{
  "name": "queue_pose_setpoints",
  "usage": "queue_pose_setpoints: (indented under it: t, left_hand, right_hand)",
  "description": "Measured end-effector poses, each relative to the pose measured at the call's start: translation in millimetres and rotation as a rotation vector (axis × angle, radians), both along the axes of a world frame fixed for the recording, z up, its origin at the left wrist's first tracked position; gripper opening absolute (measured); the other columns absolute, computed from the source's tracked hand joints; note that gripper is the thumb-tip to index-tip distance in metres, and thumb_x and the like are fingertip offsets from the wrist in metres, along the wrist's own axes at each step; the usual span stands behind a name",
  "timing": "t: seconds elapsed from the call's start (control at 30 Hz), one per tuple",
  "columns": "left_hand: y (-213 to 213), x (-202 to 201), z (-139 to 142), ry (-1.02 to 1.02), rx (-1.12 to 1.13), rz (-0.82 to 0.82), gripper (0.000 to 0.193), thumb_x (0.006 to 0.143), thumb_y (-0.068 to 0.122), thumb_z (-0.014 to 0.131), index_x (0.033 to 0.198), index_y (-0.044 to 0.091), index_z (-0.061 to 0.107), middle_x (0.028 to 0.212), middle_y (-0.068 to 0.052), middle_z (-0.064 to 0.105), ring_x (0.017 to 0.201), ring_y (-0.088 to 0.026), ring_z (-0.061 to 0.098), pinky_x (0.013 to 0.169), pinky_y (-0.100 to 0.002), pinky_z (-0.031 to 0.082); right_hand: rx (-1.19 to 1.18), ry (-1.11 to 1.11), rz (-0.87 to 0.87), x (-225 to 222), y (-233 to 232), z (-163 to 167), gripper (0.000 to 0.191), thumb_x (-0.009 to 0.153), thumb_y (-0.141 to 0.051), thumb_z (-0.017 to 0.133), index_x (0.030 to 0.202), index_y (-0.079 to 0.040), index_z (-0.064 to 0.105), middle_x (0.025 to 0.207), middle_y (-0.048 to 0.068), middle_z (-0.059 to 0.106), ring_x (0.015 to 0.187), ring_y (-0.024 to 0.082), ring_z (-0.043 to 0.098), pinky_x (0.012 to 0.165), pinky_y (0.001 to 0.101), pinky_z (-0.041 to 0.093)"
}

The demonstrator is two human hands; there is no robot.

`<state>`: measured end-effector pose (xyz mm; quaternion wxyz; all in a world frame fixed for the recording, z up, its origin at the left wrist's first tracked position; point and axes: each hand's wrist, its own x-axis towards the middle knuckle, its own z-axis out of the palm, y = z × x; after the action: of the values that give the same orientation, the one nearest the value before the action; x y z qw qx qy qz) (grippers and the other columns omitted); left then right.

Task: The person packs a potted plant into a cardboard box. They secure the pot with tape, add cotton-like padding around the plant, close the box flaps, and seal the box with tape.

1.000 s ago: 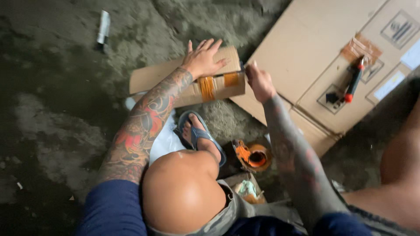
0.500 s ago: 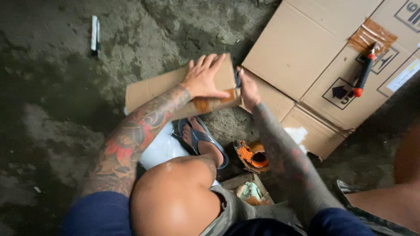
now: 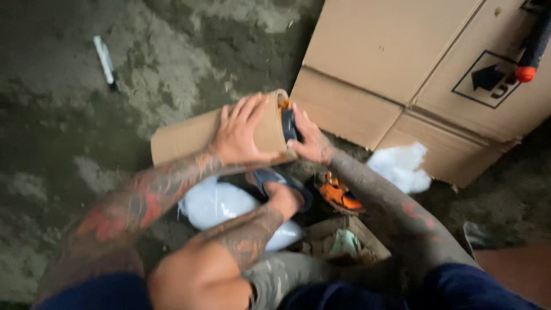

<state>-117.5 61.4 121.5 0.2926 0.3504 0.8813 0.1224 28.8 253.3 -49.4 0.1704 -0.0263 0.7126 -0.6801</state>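
Taping a small folded brown cardboard piece [image 3: 218,135], partway through by the look of it.

Head view: the left hand [image 3: 241,135] lay spread flat on the cardboard piece, pinning it to the concrete floor [image 3: 57,149]; the right hand [image 3: 307,138] was clamped on a dark tape dispenser [image 3: 288,123] at its right end. A large flattened brown carton [image 3: 402,74] lay just right of it.

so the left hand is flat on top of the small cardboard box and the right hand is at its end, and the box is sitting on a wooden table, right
Not quite. The left hand does lie flat on the small cardboard box and the right hand is at its end, but there is no wooden table. The head view shows the box over a rough concrete floor.
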Motion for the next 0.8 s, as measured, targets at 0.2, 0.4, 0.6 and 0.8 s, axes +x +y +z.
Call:
queue_pose_setpoints:
  t: [0.2, 0.4, 0.6, 0.8]
  left_hand:
    - [-6, 7, -5, -0.009, 0.004, -0.023, 0.117, 0.064, 0.074, 0.083, 0.154, 0.011, 0.043, 0.16, -0.016, 0.035, 0.146, -0.041, 0.034, 0.11, -0.069, 0.025]
    - [-8, 9, 0, -0.007, 0.014, -0.03, 0.112, 0.06, 0.068, 0.082, 0.154, 0.018, 0.046, 0.162, -0.014, 0.034, 0.144, -0.041, 0.035, 0.109, -0.07, 0.026]
    - [-9, 14, -1, 0.015, 0.017, -0.105, 0.106, 0.063, 0.07, 0.08, 0.153, 0.023, 0.047, 0.162, -0.015, 0.035, 0.138, -0.048, 0.034, 0.107, -0.071, 0.026]
    - [-7, 18, 4, 0.08, 0.099, -0.006, 0.104, 0.069, 0.071, 0.079, 0.155, 0.024, 0.046, 0.161, -0.012, 0.036, 0.144, -0.042, 0.038, 0.116, -0.066, 0.027]
  right_hand:
    - [0.022, 0.038, 0.0, -7, 4, 1, 0.097, 0.089, -0.051, 0.068, 0.158, 0.005, 0.029, 0.158, 0.03, 0.039, 0.149, 0.047, 0.039, 0.124, 0.0515, 0.033]
    - [0.162, 0.083, 0.055, -6, 1, -1, 0.087, 0.088, -0.045, 0.067, 0.155, 0.001, 0.039, 0.162, 0.029, 0.038, 0.152, 0.048, 0.035, 0.123, 0.0543, 0.03]
    - [0.145, 0.073, 0.076, -11, 2, -4, 0.087, 0.089, -0.041, 0.064, 0.158, 0.003, 0.033, 0.163, 0.031, 0.034, 0.15, 0.049, 0.035, 0.123, 0.0534, 0.029]
    - [0.108, 0.142, 0.091, -24, 4, -3, 0.083, 0.085, -0.035, 0.063, 0.157, 0.0, 0.039, 0.164, 0.029, 0.035, 0.153, 0.047, 0.034, 0.126, 0.0518, 0.028]
